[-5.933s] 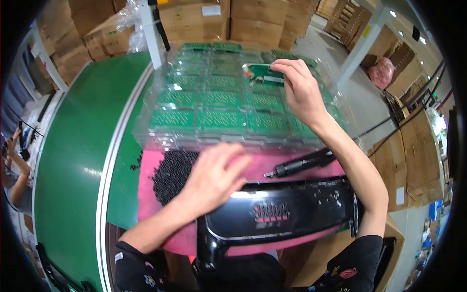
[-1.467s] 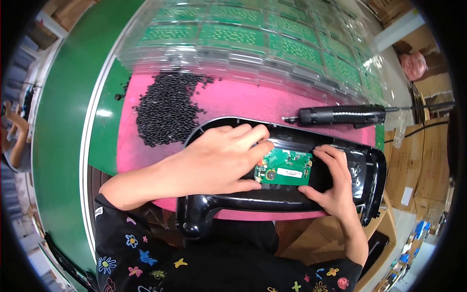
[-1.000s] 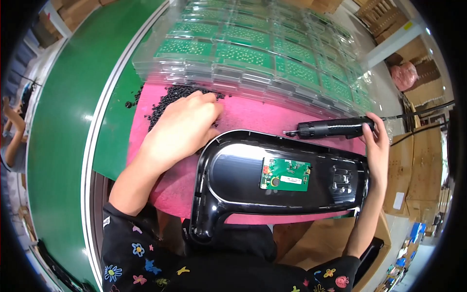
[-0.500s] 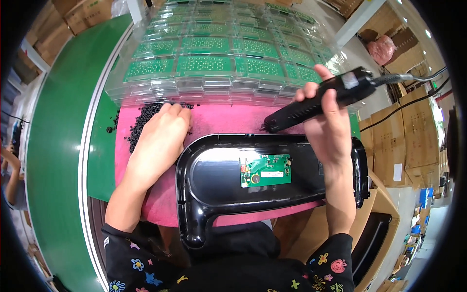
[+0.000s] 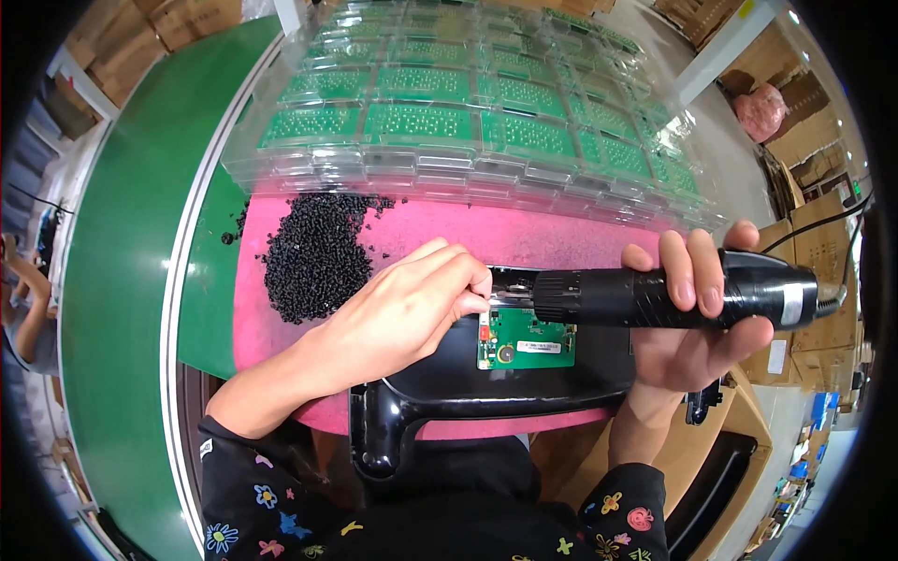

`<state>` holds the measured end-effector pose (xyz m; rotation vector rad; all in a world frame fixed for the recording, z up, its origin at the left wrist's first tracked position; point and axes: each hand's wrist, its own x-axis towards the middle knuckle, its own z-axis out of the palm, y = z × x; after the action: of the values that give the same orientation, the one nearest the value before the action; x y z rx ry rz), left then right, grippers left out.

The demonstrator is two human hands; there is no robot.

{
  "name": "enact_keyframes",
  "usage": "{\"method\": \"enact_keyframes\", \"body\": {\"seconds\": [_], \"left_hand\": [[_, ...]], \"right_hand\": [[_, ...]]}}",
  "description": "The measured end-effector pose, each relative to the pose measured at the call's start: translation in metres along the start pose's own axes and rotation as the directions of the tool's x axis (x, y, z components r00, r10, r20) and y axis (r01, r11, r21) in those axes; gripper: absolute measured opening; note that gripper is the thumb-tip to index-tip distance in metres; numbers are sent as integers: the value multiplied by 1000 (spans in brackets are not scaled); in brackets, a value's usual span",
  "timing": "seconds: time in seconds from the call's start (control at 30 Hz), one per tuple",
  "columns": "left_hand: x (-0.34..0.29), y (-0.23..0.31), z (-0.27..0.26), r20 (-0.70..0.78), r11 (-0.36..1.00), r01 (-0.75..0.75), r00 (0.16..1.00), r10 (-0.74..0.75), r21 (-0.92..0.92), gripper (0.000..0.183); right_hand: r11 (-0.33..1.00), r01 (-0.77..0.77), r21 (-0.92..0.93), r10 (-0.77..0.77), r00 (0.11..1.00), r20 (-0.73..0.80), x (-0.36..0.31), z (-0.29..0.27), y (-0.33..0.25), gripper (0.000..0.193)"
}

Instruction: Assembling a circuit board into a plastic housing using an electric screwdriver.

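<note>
My right hand [image 5: 673, 360] is wrapped round a black electric screwdriver [image 5: 603, 297], which lies nearly level with its tip pointing left. The fingertips of my left hand [image 5: 398, 309] are pinched together just left of that tip; whatever is between them is too small to make out. Beneath both hands, a green circuit board [image 5: 535, 348] rests inside a glossy black plastic housing [image 5: 524, 397]. My hands and the screwdriver hide the housing's far side. A heap of small black screws [image 5: 313, 262] lies on the pink mat [image 5: 449, 229], left of the housing.
Stacked clear plastic trays [image 5: 430, 164] of green circuit boards stand beyond the mat. A green surface [image 5: 122, 280] with a pale rail runs along the left. An open cardboard box [image 5: 739, 439] sits at the lower right. The screwdriver's cord [image 5: 837, 294] trails off right.
My left hand has left the screw heap and moved right, over the housing. The screwdriver has swung lower and more level, its tip now above the circuit board's far edge.
</note>
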<state>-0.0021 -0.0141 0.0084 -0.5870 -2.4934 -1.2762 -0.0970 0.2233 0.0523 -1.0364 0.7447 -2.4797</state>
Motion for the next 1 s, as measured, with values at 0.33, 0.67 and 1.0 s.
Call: {"method": "enact_keyframes", "body": {"seconds": [0.33,0.67,1.0], "left_hand": [[0,0,9,-45,989,-117,992,122,94,20],[-2,1,11,-40,974,-145,987,154,173,22],[-5,4,12,-101,995,-98,990,98,8,22]], "right_hand": [[997,-31,-70,41,989,144,-1,-7,4,74],[980,-51,-190,79,987,142,-2,12,1,70],[934,122,-337,-148,987,-55,-9,15,-28,64]]}}
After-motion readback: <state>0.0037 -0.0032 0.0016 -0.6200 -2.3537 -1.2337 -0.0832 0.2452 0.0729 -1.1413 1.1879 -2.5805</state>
